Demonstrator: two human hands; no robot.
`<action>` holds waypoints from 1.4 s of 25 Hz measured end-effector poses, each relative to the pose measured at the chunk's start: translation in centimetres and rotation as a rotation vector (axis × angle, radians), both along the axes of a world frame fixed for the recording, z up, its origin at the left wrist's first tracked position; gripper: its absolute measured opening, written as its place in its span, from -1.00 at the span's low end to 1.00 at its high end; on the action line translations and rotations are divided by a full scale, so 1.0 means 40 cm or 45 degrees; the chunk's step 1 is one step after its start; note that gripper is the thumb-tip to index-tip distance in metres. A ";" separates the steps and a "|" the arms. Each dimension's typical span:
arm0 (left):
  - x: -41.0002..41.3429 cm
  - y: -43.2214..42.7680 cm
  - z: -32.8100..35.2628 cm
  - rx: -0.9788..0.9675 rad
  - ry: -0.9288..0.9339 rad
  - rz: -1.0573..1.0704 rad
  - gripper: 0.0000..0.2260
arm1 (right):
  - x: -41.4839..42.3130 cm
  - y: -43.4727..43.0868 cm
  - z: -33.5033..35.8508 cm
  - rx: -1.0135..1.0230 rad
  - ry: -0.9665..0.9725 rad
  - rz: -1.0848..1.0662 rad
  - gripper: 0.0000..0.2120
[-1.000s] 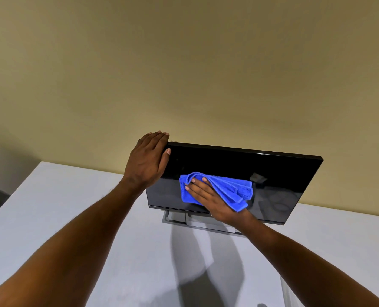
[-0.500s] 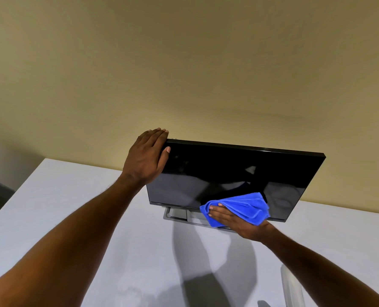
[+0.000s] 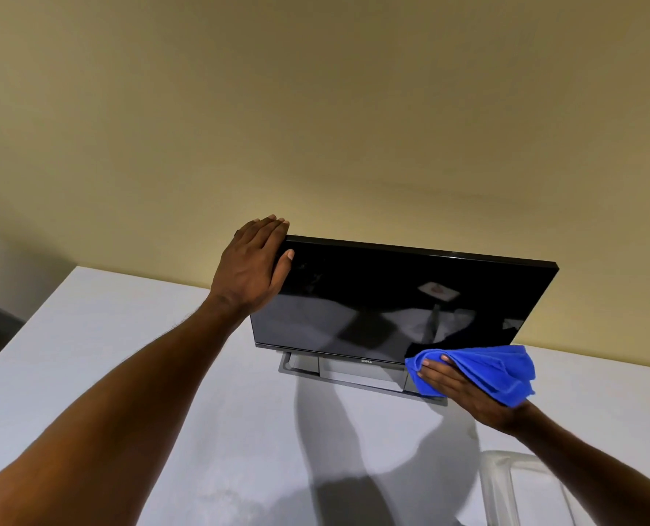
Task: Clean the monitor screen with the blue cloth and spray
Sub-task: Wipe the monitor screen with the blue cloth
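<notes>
A black Dell monitor [image 3: 372, 290] stands on a white table and its dark screen shows reflections. My left hand [image 3: 251, 267] holds its top-left corner, fingers over the top edge and thumb on the front. My right hand [image 3: 464, 392] presses the blue cloth [image 3: 498, 368] with straight fingers at the screen's lower right corner. The cloth overlaps the bottom bezel and bunches over the upper side of the hand, hiding the thumb. No spray bottle can be made out for certain.
The monitor's grey stand [image 3: 354, 377] rests on the white table [image 3: 126, 336], which runs back to a beige wall. A clear plastic object [image 3: 501, 484] sits at the lower right, partly behind my right forearm. The table's left edge drops off to a dark floor.
My right hand has swept the blue cloth from the left-middle of the screen down and right to the lower right corner. The left hand stayed on the top-left corner.
</notes>
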State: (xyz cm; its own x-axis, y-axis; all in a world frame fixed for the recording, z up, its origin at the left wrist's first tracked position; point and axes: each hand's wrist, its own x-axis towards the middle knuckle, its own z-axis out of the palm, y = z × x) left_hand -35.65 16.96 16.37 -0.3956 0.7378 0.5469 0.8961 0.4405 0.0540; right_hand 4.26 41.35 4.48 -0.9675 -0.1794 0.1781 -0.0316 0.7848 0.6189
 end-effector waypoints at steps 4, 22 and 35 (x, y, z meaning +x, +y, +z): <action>-0.001 -0.001 -0.002 -0.023 -0.003 -0.007 -0.55 | -0.047 -0.039 -0.075 -0.177 0.020 0.116 -0.50; -0.009 -0.007 0.004 -0.059 0.013 -0.018 -0.53 | -0.336 -0.052 0.146 -0.473 0.125 0.179 -0.39; -0.002 -0.007 0.010 -0.097 -0.026 -0.018 -0.51 | -0.161 0.066 0.255 -0.798 0.881 -0.772 -0.17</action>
